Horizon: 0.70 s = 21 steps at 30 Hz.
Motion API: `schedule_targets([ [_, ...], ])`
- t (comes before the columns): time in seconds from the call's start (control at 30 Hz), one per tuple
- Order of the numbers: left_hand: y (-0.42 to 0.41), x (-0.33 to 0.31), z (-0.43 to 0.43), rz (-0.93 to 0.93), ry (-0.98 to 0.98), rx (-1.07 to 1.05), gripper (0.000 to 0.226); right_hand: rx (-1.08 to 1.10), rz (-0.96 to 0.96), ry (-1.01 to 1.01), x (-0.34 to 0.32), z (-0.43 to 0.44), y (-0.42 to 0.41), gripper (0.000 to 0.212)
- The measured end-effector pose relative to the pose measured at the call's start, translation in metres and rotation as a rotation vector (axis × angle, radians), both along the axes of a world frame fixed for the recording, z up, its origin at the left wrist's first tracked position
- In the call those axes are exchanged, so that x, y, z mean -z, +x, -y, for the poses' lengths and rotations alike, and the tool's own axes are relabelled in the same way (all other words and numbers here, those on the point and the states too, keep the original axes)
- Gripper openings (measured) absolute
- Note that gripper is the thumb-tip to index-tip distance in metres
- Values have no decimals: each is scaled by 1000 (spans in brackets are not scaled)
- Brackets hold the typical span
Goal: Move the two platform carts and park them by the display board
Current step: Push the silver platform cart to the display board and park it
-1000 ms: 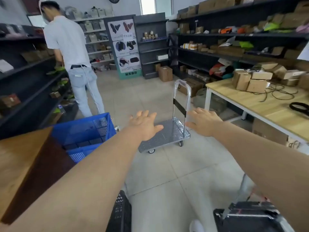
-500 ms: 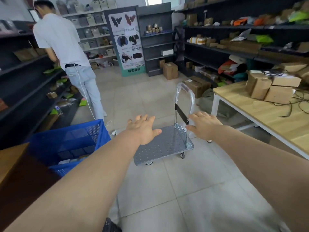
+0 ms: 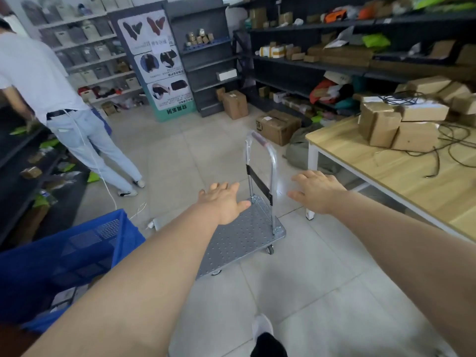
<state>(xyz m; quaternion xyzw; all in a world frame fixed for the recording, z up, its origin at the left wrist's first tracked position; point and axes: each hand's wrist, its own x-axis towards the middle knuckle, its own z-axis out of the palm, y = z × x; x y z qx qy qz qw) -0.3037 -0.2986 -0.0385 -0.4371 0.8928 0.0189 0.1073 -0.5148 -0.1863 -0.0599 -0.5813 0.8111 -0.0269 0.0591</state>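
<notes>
1. a tiled floor is seen spread across the room, bounded by dark shelving stocked with boxes and bags at the right and back, and by more dark shelves at the far left.
2. a wooden desk on white legs is placed at the right; cardboard boxes are stacked on its far part and black cables are trailed beside them.
3. a blue plastic crate is seen at the lower left, close to the camera.
4. a person in a white shirt and pale jeans is shown standing at the left shelves, turned away.
5. the display board, printed with product pictures and given a green foot, is stood upright against the back shelving, well apart from the cart.
6. one platform cart is parked on the floor in the middle, between the crate and the desk; its perforated metal deck is bare and its handle, wrapped in clear film, is raised upright at the far end. only this one cart is in view.
7. brown cartons are left on the floor beyond the cart, near the shelving.
8. the left hand is held out over the near part of the deck, fingers spread and nothing grasped.
9. the right hand is stretched out just right of the handle, likewise spread and empty; no contact with the handle is seen.
10. the tip of a white shoe is shown at the bottom edge.
</notes>
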Motion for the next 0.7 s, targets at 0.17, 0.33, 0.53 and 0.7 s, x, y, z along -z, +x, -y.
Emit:
schedule_targets([
  [0.17,-55,20,85,-53,18,37,71,40,-44,41,8,70,-43,59],
  [0.33,-105,44,185,-84,95,6,72,56,-66,97,15,155,-90,59],
  [0.53,-154,59,275,-25,165,-2,68,84,-48,152,25,235,-136,59],
  [0.7,-195,70,320,-29,221,-11,65,81,-57,178,34,291,-180,59],
])
